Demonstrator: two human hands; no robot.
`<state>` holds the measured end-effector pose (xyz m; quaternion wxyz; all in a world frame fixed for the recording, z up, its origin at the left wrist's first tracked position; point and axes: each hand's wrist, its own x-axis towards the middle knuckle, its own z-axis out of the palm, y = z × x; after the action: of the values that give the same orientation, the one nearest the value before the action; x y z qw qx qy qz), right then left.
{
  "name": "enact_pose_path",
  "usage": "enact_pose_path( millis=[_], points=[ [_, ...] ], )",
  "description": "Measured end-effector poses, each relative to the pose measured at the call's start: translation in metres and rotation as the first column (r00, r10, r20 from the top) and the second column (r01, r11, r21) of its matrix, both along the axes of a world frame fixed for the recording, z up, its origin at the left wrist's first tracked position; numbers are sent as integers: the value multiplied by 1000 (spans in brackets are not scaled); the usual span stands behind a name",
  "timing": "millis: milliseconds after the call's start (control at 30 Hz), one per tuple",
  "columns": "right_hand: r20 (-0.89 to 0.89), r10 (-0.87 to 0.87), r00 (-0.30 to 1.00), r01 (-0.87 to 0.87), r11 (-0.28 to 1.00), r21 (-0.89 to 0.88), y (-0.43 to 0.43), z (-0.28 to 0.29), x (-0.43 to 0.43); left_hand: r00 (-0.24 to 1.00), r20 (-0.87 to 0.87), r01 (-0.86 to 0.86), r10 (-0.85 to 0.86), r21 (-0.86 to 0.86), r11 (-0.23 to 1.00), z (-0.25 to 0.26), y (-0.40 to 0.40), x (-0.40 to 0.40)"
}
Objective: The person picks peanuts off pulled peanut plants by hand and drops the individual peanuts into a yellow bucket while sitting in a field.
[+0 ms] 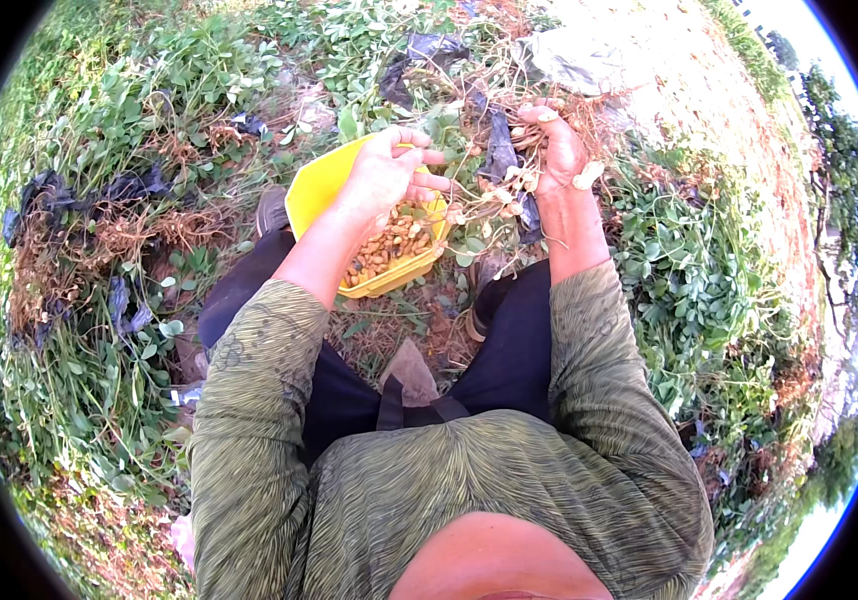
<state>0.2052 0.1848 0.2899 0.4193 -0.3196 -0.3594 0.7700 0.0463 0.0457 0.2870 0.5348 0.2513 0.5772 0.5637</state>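
Note:
My right hand grips a bunch of pulled peanut plants, its thin roots and pale pods hanging toward the left. A pod shows against the right wrist. Strips of dark plastic film are tangled in the bunch. Over a yellow plastic tub, my left hand has its fingers apart, pointing toward the hanging pods; I see nothing held in it. Loose peanuts cover part of the tub's bottom. The left hand and forearm hide some of the tub's inside.
Uprooted peanut plants with brown roots lie in a heap on the left. More leafy plants are heaped on the right. Whitish plastic sheeting lies beyond the right hand. A pointed stone sits between my legs.

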Motion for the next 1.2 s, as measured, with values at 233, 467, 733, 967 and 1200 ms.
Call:
enact_pose_path(
  millis=[233,467,733,967,1200],
  points=[
    [36,-24,999,23,999,42,-22,5,-14,953,-301,1,-14,-40,999,-5,9,18],
    [-99,15,995,-21,998,-61,0,-6,-4,985,-142,-96,102,45,994,0,0,10],
    [45,-4,999,3,1000,7,-27,13,-15,893,-433,-118,120,31,993,-8,10,18],
    [123,-51,991,47,998,29,2,-1,4,839,-341,-324,424,312,893,23,-9,-4],
    [167,76,983,-74,997,-16,-20,8,-13,911,51,-382,409,476,792,47,-20,-17]
  ],
)
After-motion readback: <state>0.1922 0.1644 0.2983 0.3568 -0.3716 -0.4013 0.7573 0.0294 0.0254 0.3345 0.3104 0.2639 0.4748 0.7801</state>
